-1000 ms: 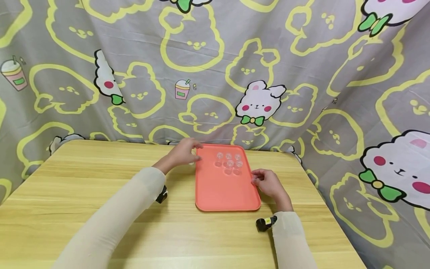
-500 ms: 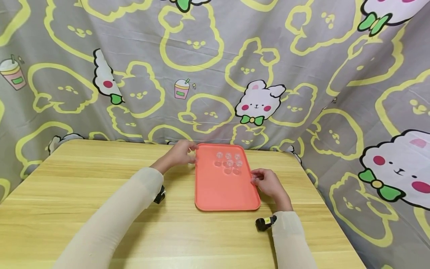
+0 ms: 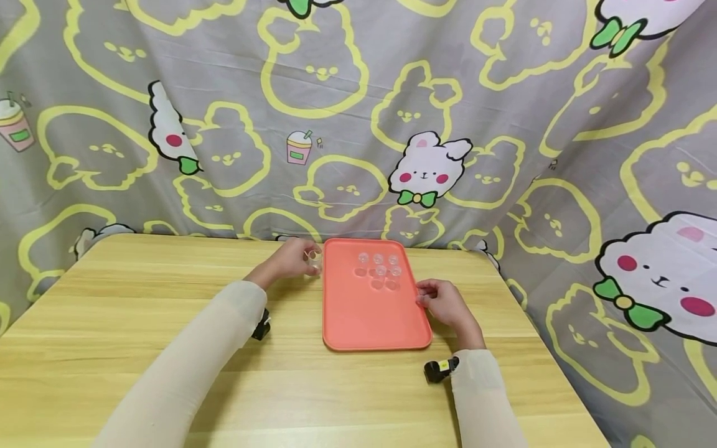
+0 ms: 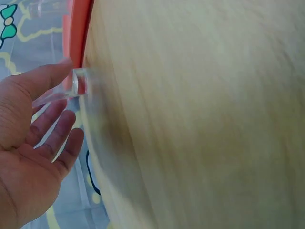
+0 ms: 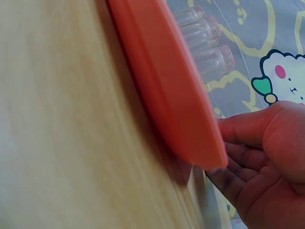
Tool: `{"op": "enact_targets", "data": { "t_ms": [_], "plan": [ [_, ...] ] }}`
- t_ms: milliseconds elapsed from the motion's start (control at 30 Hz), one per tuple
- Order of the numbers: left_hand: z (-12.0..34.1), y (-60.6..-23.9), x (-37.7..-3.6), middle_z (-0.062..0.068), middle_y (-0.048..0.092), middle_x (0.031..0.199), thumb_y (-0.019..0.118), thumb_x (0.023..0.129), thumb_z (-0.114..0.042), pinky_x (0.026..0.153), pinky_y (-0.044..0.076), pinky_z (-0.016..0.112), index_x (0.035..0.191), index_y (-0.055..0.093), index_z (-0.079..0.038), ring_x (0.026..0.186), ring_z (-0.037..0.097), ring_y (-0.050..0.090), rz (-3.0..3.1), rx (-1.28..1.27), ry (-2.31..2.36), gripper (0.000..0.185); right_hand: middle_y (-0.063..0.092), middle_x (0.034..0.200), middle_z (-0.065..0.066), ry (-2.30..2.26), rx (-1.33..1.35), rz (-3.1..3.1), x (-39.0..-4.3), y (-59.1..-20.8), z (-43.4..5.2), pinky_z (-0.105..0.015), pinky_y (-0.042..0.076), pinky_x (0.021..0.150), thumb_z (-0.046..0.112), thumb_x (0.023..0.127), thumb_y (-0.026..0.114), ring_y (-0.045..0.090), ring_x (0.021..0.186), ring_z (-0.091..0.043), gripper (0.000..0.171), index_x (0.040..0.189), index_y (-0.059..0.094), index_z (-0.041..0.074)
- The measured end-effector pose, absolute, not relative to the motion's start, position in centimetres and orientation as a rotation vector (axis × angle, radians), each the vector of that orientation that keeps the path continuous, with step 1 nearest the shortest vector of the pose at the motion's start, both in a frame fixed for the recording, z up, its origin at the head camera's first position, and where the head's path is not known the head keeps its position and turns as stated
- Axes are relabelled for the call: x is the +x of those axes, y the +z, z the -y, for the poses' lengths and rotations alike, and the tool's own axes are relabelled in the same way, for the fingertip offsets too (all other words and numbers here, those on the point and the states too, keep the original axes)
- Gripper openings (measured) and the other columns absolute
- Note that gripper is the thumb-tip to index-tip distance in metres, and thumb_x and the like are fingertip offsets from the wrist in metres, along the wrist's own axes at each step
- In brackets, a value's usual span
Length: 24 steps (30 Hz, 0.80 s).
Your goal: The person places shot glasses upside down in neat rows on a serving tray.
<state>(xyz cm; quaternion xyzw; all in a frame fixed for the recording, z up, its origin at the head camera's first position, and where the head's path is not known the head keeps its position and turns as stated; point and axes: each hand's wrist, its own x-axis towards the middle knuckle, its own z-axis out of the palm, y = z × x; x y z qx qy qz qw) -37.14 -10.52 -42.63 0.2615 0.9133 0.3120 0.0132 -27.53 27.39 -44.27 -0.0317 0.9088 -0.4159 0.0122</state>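
Pinching a clear cup [image 3: 315, 261], her left hand [image 3: 291, 260] sits just left of the orange tray [image 3: 370, 323]; right hand [image 3: 442, 303] grips its right rim.

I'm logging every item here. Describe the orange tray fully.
The orange tray is a flat rectangle with rounded corners and a low raised rim, smooth and matte like plastic. It lies flat on the wooden table, long side running away from the person, near the far edge. Several small clear cups stand clustered on its far half; the near half is bare. The right hand touches its right rim. The left hand holds one small clear cup just off its far left corner.
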Motion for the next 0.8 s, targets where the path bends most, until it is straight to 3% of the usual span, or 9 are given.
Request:
{"op": "enact_targets", "data": {
  "t_ms": [267,533,800],
  "plan": [
    [11.02,-43.10,-37.53,0.011,0.071,0.103,0.088,0.080,-0.012,0.087,0.055,0.039,0.117,0.070,0.002,0.093,0.023,0.066,-2.801,0.774,0.997,0.043,0.070,0.104,-0.015,-1.286,-0.102,-2.839,-27.62,-44.09,-27.35,-0.033,0.057,0.078,-0.002,0.097,0.065,0.066,0.092,-0.024,0.029,0.125,0.066,-0.008],
    [11.11,-42.92,-37.25,0.009,0.072,0.098,0.087,0.082,-0.013,0.087,0.055,0.041,0.106,0.072,-0.001,0.093,0.024,0.067,-2.773,0.722,1.028,0.031,0.071,0.101,-0.014,-1.287,-0.090,-2.838,-27.67,-44.23,-27.38,-0.032,0.057,0.078,-0.002,0.097,0.065,0.065,0.091,-0.023,0.027,0.123,0.066,-0.009],
    [11.33,-43.14,-37.22,0.010,0.072,0.099,0.086,0.083,-0.014,0.087,0.055,0.041,0.107,0.072,-0.001,0.095,0.025,0.068,-2.746,0.700,1.077,0.030,0.071,0.101,-0.014,-1.290,-0.101,-2.840,-27.69,-44.32,-27.48,-0.032,0.057,0.078,-0.004,0.096,0.065,0.066,0.091,-0.023,0.027,0.122,0.066,-0.009]
  ]
}}
